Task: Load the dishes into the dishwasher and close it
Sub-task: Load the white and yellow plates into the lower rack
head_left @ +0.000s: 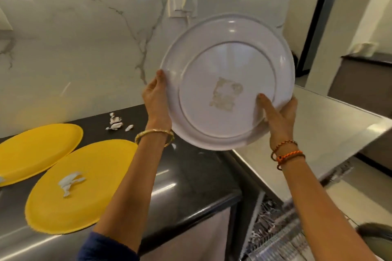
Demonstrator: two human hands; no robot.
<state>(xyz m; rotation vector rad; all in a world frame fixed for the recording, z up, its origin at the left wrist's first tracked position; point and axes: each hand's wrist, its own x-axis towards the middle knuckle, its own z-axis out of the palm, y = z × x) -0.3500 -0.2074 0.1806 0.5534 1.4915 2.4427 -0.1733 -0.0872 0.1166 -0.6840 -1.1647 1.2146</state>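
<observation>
Two yellow plates lie flat on the dark desk [186, 176]. The far yellow plate [38, 150] is at the left edge. The near yellow plate [84, 186] lies just beside it and has a crumpled white scrap [70, 182] on it. More white scraps [116, 123] lie on the desk near the wall.

In the middle, two hands hold a big white plate [228, 82] up in the air, its bottom side facing us. The left hand [156, 99] grips the plate's left rim, fingers curled round the edge. The right hand [277, 116] grips the lower right rim, fingers spread on the bottom side.

Below on the right, the dishwasher rack [275, 231] is open.
</observation>
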